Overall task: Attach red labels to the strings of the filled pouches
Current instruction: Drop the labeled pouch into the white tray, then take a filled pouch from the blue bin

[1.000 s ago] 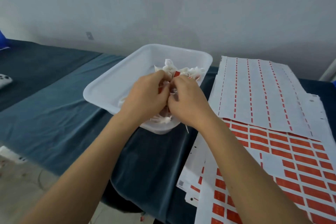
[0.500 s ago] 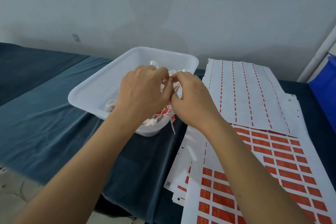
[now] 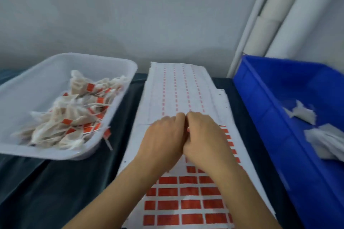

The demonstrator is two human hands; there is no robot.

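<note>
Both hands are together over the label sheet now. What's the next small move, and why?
Probably peel one red label off the label sheet: the left hand and right hand meet above its red rows, and the blue bin holds pouches showing no labels.

The white tray [image 3: 119,65] heaped with tagged pouches [image 3: 74,115] walls off the left; the tall blue bin [image 3: 264,117] walls off the right. Between them, the flat label sheets [image 3: 178,87] lie open up to the back wall [image 3: 149,15].
</note>
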